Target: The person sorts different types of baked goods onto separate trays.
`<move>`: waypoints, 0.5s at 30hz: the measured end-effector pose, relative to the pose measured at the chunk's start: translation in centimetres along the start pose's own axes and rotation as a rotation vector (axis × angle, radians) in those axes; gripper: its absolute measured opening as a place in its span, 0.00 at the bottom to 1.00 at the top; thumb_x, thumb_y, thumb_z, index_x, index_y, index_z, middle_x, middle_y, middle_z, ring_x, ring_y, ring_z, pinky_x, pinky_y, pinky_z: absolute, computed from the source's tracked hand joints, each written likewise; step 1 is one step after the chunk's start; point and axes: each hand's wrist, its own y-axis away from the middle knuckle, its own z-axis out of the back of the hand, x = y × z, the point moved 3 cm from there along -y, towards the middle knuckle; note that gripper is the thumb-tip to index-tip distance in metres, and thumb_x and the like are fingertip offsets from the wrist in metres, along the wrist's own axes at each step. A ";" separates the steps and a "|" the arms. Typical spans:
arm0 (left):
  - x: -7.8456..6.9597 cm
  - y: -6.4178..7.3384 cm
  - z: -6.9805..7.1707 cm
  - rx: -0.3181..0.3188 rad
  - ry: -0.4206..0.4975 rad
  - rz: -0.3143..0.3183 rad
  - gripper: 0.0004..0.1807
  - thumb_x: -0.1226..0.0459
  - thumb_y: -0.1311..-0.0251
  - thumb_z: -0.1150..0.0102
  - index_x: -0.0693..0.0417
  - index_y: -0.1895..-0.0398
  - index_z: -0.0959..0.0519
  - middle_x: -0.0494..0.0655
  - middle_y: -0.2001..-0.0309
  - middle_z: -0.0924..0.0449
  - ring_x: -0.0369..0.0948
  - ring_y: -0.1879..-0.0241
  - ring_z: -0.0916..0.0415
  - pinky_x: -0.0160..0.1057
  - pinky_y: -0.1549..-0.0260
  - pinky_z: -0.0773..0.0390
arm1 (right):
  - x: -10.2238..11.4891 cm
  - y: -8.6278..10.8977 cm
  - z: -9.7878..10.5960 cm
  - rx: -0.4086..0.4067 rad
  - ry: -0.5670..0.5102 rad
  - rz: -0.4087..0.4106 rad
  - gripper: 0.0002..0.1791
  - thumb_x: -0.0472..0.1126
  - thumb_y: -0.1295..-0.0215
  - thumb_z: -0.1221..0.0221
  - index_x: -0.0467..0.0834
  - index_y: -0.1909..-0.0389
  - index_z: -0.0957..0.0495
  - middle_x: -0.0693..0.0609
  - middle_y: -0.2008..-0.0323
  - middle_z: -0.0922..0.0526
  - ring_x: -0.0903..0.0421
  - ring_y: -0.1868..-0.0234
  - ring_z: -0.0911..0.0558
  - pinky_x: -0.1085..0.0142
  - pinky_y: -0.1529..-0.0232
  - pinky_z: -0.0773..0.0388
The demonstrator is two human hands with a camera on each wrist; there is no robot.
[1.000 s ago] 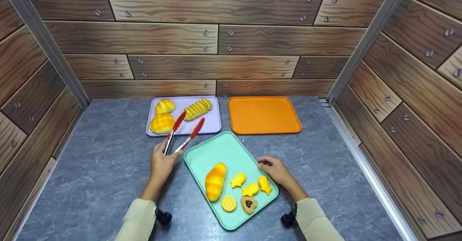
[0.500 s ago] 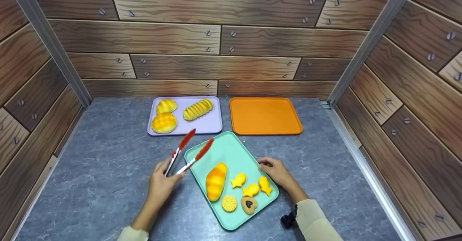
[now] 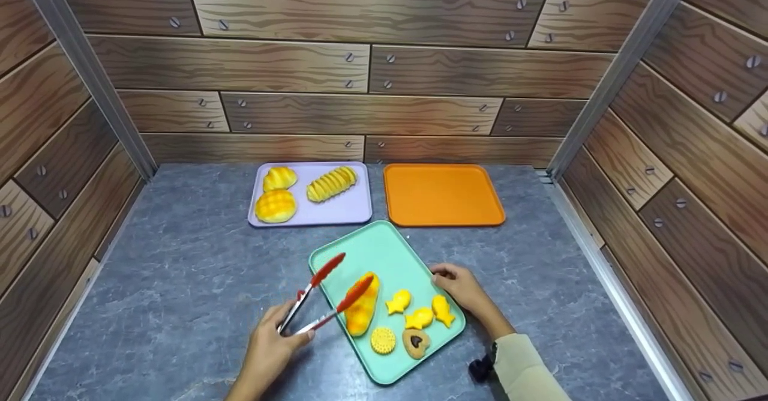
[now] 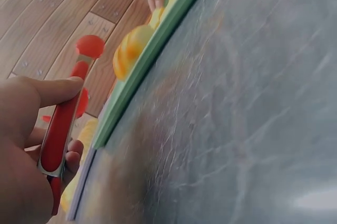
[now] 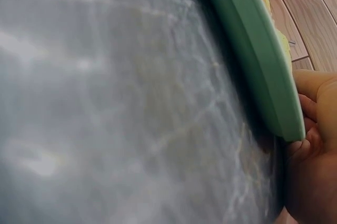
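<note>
My left hand [image 3: 271, 346] grips metal tongs [image 3: 325, 271] with red tips, their two arms spread apart. One red tip passes in front of the long orange-yellow bread roll [image 3: 359, 322] on the mint-green tray [image 3: 387, 248]; I cannot tell whether it touches. In the left wrist view, thumb and fingers hold red-covered tong handles [image 4: 59, 134]. My right hand [image 3: 461, 292] pinches the tray's right edge, its fingers partly hidden by the rim in the right wrist view. Beside the roll lie several yellow fish-shaped pieces [image 3: 419, 317], a round yellow biscuit [image 3: 383, 341] and a heart-shaped cookie [image 3: 416, 343].
A lilac tray [image 3: 312, 216] stands at the back left, bearing a ridged loaf [image 3: 332, 184] and two rounded buns [image 3: 276, 206]. An orange tray [image 3: 444, 194] is beside it on the right. Wood-patterned walls [image 3: 300, 65] enclose the grey marbled table [image 3: 174, 281].
My left hand has drawn back from the lilac tray, bringing the spread tongs nearer, over the green tray's left side. My right hand keeps its place at the tray edge.
</note>
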 end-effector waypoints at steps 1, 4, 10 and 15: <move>-0.1 0.4 0.0 0.012 -0.006 -0.001 0.40 0.61 0.59 0.18 0.58 0.37 0.21 0.49 0.46 0.19 0.44 0.52 0.25 0.40 0.51 0.26 | 0.0 0.0 0.0 0.001 0.001 0.002 0.14 0.42 0.30 0.38 0.44 0.47 0.16 0.49 0.57 0.16 0.56 0.60 0.22 0.65 0.56 0.26; -0.4 1.4 0.0 0.050 -0.028 -0.021 0.40 0.60 0.58 0.19 0.57 0.37 0.21 0.47 0.50 0.20 0.43 0.57 0.25 0.38 0.55 0.26 | 0.1 0.1 0.0 -0.005 0.003 0.004 0.14 0.42 0.30 0.38 0.44 0.47 0.16 0.49 0.58 0.16 0.56 0.60 0.23 0.65 0.56 0.26; -0.2 2.8 -0.3 0.078 -0.096 -0.089 0.39 0.58 0.59 0.19 0.57 0.39 0.20 0.47 0.46 0.19 0.45 0.49 0.22 0.46 0.47 0.24 | 0.2 0.1 0.0 -0.014 0.003 -0.006 0.14 0.41 0.31 0.38 0.44 0.47 0.16 0.50 0.59 0.16 0.55 0.61 0.22 0.63 0.57 0.26; 0.2 3.3 -0.7 0.096 -0.108 -0.079 0.38 0.59 0.60 0.19 0.57 0.40 0.20 0.47 0.45 0.19 0.47 0.46 0.22 0.50 0.44 0.24 | 0.1 0.0 -0.1 -0.013 0.003 -0.005 0.14 0.42 0.30 0.38 0.44 0.47 0.16 0.50 0.59 0.16 0.56 0.61 0.23 0.64 0.57 0.26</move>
